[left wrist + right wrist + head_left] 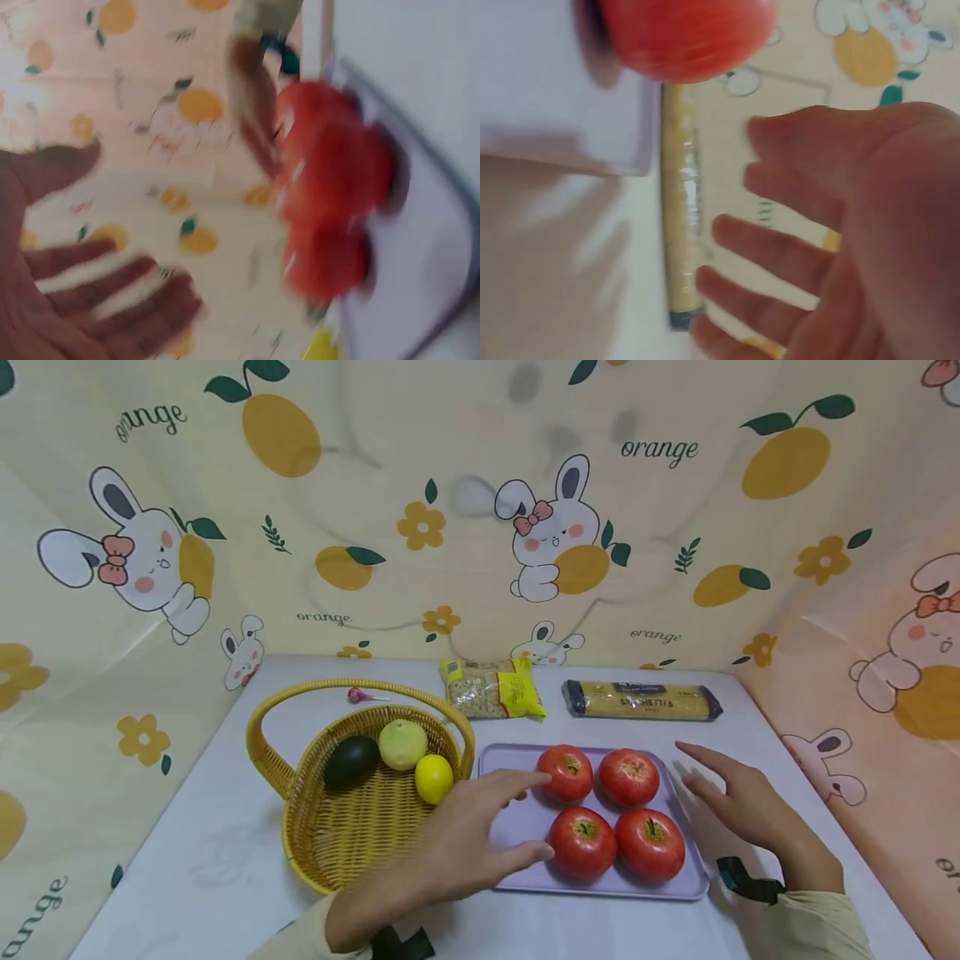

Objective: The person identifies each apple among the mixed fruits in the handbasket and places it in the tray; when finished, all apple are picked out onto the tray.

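Several red apples (583,843) sit on a lilac tray (517,881), and they show close up in the left wrist view (330,165). My left hand (465,835) is spread above the tray's left side, thumb and fingers apart, near the left apples; in the head view I cannot tell whether it touches them. In its wrist view the left hand (82,285) stands apart from the fruit, holding nothing. Just beyond the tray's right edge, my right hand (750,806) hovers with loosely extended fingers. Nothing lies in the right hand (810,232), and one apple (690,34) is near it.
Left of the tray stands a yellow wicker basket (300,843) with a raised handle, holding a dark avocado (352,762), a pale green round fruit (402,744) and a lemon (433,778). Behind lie a lollipop (357,695), a yellow-labelled bag (491,689) and a spaghetti pack (641,701).
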A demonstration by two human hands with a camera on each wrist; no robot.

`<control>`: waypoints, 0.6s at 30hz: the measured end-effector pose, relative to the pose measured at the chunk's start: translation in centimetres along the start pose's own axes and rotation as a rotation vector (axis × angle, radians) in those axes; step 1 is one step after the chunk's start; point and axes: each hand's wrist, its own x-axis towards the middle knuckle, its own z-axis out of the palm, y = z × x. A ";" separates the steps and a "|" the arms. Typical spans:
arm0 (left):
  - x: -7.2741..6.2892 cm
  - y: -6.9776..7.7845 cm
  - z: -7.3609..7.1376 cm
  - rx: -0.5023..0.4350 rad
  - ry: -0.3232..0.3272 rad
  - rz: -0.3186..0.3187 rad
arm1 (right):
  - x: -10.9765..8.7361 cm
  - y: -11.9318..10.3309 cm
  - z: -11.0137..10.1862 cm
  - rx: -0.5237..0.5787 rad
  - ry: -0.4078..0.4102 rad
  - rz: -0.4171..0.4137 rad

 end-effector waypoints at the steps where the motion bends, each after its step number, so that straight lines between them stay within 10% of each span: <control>1: -0.6 -0.1 -1.2 -0.003 0.043 0.045 | -0.1 -0.3 -0.5 -0.005 0.040 -0.019; 13: -7.9 -0.8 -16.5 0.309 0.660 0.364 | -1.3 -4.6 -7.0 -0.125 0.373 -0.194; 18: -10.7 -2.7 -22.5 0.596 0.782 0.317 | -1.4 -7.6 -10.8 -0.240 0.528 -0.338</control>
